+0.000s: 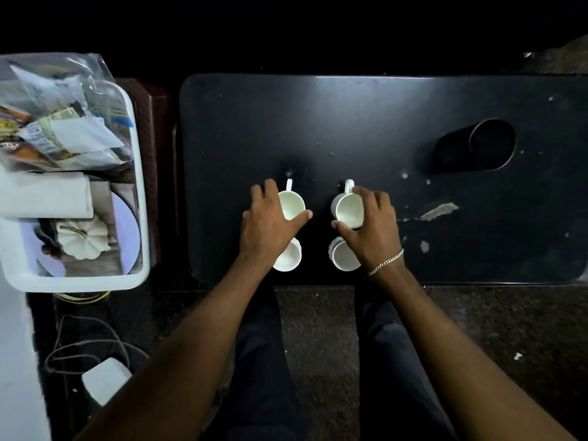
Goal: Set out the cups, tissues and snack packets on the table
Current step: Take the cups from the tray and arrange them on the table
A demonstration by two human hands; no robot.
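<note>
White ceramic teacups sit four in a square on our black counter (381, 122). Our left hand (269, 227) curls over the far-left cup (292, 205), our right hand (370, 227) over the far-right cup (346, 210); grip looks loose. Cups seem placed; next we judge tissues and snack packets from the tub (140, 186) at nine o'clock.

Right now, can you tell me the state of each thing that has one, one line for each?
Far left cup: upright, empty, left hand gripping its rim.
Far right cup: upright, empty, right hand gripping its rim.
Near left cup: upright on the table, partly hidden by the wrist.
Near right cup: upright, partly hidden by the hand.
Black tumbler: lying on its side.
White tub: full of snack packets, off the table.
</note>
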